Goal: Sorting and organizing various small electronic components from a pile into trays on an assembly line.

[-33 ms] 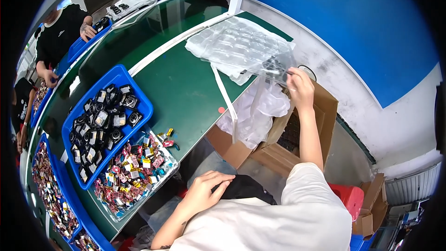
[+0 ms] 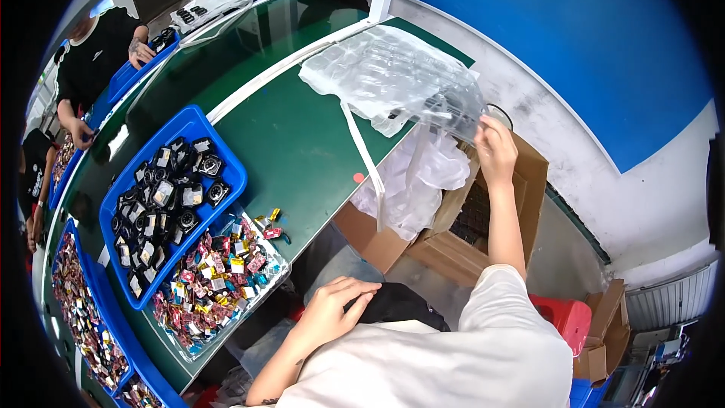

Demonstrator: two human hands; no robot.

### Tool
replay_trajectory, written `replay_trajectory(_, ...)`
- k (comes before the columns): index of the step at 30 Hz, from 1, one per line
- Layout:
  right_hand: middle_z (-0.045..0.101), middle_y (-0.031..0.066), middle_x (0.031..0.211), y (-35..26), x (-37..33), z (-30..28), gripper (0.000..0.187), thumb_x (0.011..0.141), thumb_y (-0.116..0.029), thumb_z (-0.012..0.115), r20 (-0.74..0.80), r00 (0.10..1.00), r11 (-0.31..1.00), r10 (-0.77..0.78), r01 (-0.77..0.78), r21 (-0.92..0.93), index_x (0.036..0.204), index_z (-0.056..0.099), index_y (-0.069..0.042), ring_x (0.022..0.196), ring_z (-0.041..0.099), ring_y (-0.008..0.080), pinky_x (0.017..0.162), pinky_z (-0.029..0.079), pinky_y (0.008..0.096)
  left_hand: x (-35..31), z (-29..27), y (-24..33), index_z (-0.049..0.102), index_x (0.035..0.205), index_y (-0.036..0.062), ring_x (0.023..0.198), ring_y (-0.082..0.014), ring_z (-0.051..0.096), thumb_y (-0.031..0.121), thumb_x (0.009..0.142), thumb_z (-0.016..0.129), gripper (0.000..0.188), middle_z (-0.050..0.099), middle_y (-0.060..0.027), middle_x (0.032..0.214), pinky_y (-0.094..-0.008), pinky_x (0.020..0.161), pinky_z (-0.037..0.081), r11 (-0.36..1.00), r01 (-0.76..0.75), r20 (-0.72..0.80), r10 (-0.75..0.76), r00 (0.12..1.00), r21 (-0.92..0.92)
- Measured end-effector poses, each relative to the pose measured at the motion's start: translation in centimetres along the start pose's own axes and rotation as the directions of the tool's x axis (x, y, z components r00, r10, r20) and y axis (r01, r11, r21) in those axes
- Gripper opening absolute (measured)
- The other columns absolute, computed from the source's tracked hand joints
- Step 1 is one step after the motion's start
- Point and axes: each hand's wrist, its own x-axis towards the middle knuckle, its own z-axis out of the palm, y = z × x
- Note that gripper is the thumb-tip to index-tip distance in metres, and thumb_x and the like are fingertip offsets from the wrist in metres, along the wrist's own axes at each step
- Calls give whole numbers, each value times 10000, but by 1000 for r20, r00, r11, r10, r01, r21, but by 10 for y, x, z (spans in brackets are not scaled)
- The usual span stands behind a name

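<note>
At clear tray [image 2: 457, 102], outstretched right hand [image 2: 496, 153]

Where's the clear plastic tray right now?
In the head view, the clear plastic tray is above and right of centre, on the green table, its right edge in the right hand, near the open cardboard box.

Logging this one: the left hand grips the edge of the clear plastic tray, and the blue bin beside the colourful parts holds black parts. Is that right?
Not quite: in the head view, the right hand grips the edge of the clear plastic tray. The blue bin beside the colourful parts does hold black parts.
</note>
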Motion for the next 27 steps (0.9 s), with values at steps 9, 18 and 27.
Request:
replay_trajectory(9, 620, 124, 1147, 20, -253, -76, 270, 850, -162, 629, 244, 223, 329, 944, -687, -647, 1091, 566, -58, 1090, 559, 306, 905, 449, 416, 2, 16, -27, 661, 991, 20, 856, -306, 636, 89, 856, 591, 167, 669, -138, 880, -383, 783, 500, 998, 58, 116, -58, 992, 4)
replay_trajectory(18, 599, 113, 1127, -5, -161, 1, 388, 796, -150, 695, 386, 523, 543, 760, -837, 66, 1157, 596, -47, 915, 613, 205, 731, 518, 318, 25, -2, 0, 662, 995, 13, 848, -296, 634, 88, 830, 624, 185, 668, -136, 898, -372, 775, 509, 986, -8, 120, -12, 993, 164)
replay_trajectory(27, 565, 41, 935, -44, 50, 61, 362, 721, -156, 743, 508, 861, 903, 20, -234, 360, 1077, 680, -149, 953, 515, 209, 814, 450, 330, 130, -66, 82, 653, 894, 34, 755, -283, 609, 117, 727, 720, 198, 633, -93, 880, -384, 663, 503, 711, -178, 45, 202, 978, 680)
